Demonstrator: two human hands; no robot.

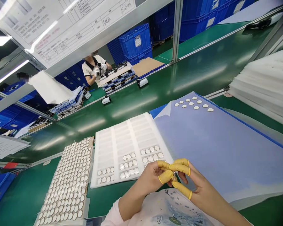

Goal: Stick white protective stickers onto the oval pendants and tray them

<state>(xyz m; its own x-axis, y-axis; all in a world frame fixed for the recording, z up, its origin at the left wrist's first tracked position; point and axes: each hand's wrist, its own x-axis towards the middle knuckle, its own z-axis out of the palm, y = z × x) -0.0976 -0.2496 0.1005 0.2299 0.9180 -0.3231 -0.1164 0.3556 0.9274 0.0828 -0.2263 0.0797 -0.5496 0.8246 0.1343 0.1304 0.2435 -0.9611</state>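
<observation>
My left hand [153, 177] and my right hand [191, 177] meet in front of my chest, with yellow finger cots on their fingertips. Between them both pinch a small shiny piece [174, 176], mostly covered by the fingers, so its full shape is hidden. Just beyond my left hand lies a white sheet [103, 138] with columns of pockets, some rows filled with white oval pieces with dark rims [129, 172]. Past my right hand spreads a bluish film-covered board [202, 147], with several white ovals [196, 107] at its far end.
Left of the pocket sheet is a long board [91, 157] crowded with white ovals. A green conveyor belt [160, 91] carrying black-and-white parts [142, 82] runs behind. White foam sheets [266, 84] are stacked at right. Across the belt, a co-worker [94, 67] in white gloves handles a dark part.
</observation>
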